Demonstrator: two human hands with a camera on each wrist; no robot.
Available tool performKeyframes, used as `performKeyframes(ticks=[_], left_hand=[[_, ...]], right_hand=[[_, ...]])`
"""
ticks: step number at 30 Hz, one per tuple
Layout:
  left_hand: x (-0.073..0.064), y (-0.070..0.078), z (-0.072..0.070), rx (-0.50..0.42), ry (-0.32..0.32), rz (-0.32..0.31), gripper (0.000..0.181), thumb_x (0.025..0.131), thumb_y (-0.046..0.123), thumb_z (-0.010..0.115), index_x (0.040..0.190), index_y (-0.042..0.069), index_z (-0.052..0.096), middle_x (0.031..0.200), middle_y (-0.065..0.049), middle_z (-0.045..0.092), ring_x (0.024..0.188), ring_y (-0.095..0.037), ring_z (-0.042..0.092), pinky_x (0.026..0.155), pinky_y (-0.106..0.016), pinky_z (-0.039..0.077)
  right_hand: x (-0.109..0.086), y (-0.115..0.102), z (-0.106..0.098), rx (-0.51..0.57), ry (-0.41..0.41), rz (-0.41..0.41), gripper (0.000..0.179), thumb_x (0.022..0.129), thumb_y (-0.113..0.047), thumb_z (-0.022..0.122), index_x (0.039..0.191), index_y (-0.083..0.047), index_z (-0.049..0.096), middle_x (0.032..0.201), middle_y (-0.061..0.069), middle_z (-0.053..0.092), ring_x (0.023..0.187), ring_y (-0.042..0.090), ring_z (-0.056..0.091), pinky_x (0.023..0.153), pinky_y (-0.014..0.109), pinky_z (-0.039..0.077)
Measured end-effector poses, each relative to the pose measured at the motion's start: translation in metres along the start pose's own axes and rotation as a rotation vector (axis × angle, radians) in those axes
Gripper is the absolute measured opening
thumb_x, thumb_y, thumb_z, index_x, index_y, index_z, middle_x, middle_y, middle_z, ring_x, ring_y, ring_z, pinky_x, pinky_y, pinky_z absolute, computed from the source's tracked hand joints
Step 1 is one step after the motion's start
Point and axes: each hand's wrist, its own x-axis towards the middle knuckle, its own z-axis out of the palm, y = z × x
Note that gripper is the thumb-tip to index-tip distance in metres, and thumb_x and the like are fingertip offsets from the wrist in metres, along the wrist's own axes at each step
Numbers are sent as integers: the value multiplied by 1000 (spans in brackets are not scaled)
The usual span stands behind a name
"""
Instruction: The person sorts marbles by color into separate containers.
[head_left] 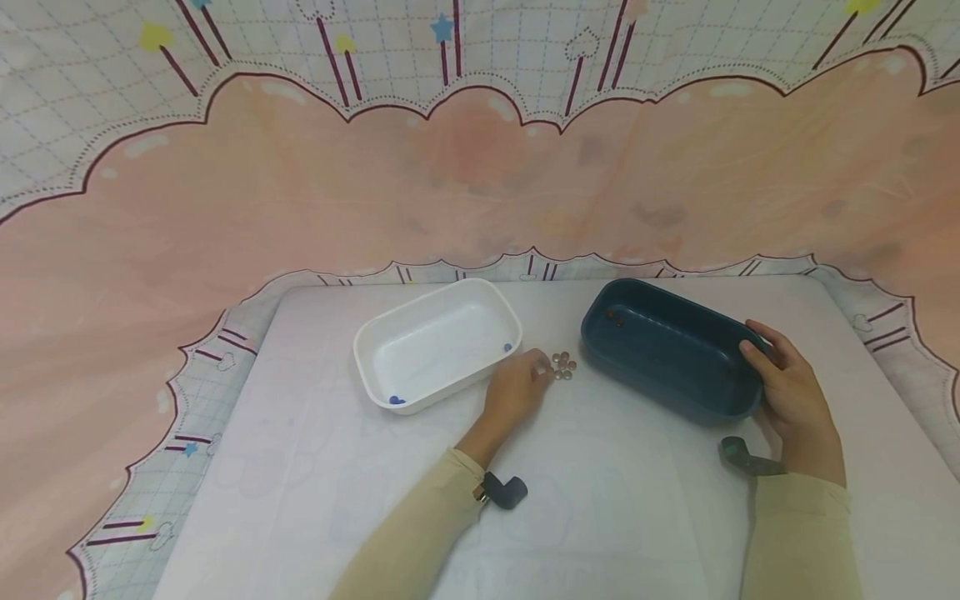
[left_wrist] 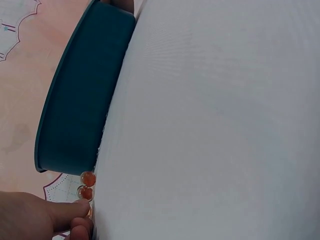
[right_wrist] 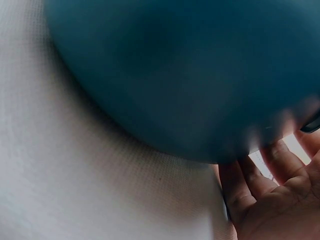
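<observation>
Between the two tubs lies a small cluster of amber glass marbles (head_left: 564, 365) on the white tabletop. My left hand (head_left: 516, 390) is at the left side of this cluster, thumb and fingers curled together. In the left wrist view, an orange marble (left_wrist: 90, 213) shows at the thumb tip, pinched and partly hidden by the fingers. My right hand (head_left: 801, 404) grips the right end of a dark blue tub (head_left: 675, 354), its thumb over the rim and its other fingers against the outer wall. A few amber marbles (head_left: 615, 317) sit inside at the tub's far left end.
A white tub (head_left: 433, 333) stands just left of my left hand. It holds a few blue marbles (head_left: 395, 400) in its near left corner and one at its right end. Behind the white tabletop (head_left: 600, 500) hangs a peach patterned cloth (head_left: 420, 192).
</observation>
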Motion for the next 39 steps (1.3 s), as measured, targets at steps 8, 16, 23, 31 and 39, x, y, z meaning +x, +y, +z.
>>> performKeyframes(ticks=[8,16,23,31,39], left_hand=[[0,0,0,0,-3,-1,15,100,26,65,109,17,72,91,1,71,75,-11,57,69,-25,48],[0,1,0,-3,6,-1,15,99,26,66,107,16,73,84,2,69,71,-10,55,65,-24,46],[-1,1,-2,-33,-2,-12,15,100,26,65,109,16,72,83,2,67,69,-10,55,63,-23,45],[-3,1,-3,-78,-5,-25,16,100,26,64,110,16,71,82,2,66,68,-11,54,61,-24,45],[-3,3,-5,-121,-12,-11,14,101,24,62,109,17,71,85,1,68,71,-11,56,66,-25,47]], right_hand=[[1,0,-1,0,1,13,66,99,-26,69,158,-30,39,157,-2,38,148,12,34,121,20,27],[0,0,-1,-4,-1,7,66,99,-26,68,158,-29,39,156,-2,39,147,12,35,122,21,26],[0,0,-1,4,2,-7,66,98,-25,69,157,-27,41,151,-2,43,142,13,39,115,14,34],[2,0,0,-6,16,0,66,98,-26,70,157,-28,41,154,0,40,145,14,37,120,19,30],[3,0,0,-31,25,13,67,98,-28,70,157,-29,40,156,1,37,148,15,34,123,25,24]])
